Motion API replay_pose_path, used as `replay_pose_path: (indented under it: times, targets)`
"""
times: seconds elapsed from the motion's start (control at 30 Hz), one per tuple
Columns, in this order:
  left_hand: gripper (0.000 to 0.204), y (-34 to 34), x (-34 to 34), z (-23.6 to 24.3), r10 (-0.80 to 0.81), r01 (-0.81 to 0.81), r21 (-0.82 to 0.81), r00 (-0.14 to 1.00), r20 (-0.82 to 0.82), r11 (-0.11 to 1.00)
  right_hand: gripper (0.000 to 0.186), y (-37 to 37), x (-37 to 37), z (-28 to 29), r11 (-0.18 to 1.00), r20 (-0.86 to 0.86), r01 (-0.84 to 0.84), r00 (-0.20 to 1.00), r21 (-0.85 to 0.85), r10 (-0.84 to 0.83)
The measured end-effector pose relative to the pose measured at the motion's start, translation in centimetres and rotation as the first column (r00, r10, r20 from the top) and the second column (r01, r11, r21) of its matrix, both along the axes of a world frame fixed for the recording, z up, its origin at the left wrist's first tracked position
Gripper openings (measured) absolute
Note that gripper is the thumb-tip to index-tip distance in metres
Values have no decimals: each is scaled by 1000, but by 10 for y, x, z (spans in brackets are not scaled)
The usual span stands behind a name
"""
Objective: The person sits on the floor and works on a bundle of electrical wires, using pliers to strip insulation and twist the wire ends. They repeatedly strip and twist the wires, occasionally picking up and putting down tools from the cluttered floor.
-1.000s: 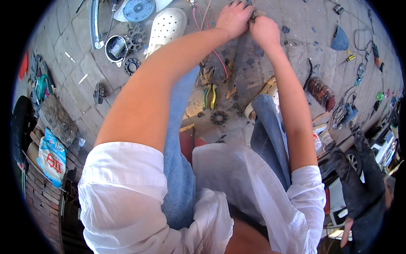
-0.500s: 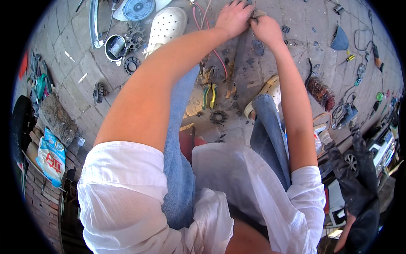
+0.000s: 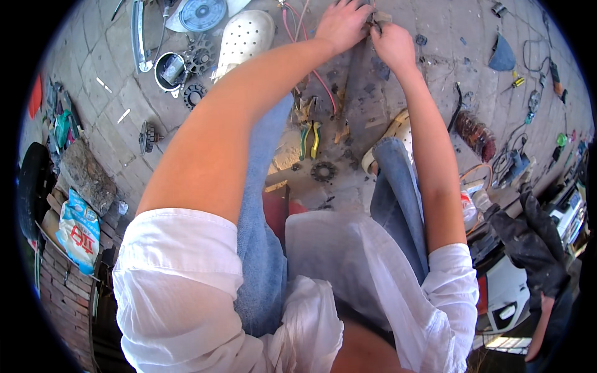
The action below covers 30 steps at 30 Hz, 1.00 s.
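Both hands (image 3: 367, 28) pinching small part (image 3: 380, 17).

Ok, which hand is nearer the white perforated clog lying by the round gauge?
Left. The left hand works just right of the white perforated clog, a short gap between them. The right hand sits farther right, beyond the left hand.

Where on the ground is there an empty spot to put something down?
Bare paving lies between the right hand and the dark blue cloth scrap, and left of the white perforated shoe, below the chrome ring. It is crowded between the knees, around the green-handled pliers and black gear, and along the right edge with cables.
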<state>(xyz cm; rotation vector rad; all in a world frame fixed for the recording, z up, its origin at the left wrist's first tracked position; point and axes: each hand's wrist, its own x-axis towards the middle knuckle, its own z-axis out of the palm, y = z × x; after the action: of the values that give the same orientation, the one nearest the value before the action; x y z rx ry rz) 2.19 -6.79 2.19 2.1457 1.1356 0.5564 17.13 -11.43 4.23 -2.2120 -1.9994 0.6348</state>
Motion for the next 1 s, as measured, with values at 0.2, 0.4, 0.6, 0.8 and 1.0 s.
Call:
replay_pose_path:
  times: [0.2,0.4,0.6,0.8,1.0]
  targets:
    - [34,-1,-1,-2,-4,3,33,999,32,999,37,1,-2,1,1000,-6,18,1000,7,-18]
    - [37,0,-2,1,-20,20,29,1000,0,999,37,9,-4,2,998,57,26,998,-53,-23]
    - [38,1,-4,2,-28,28,49,1000,4,998,35,15,-5,5,996,67,-13,998,-90,19]
    - [37,2,-6,10,-62,63,34,997,-39,997,35,19,-9,13,990,64,21,998,-137,-13]
    - [35,2,-6,5,-40,40,41,999,-15,998,34,18,-7,8,992,102,-18,994,-127,31]
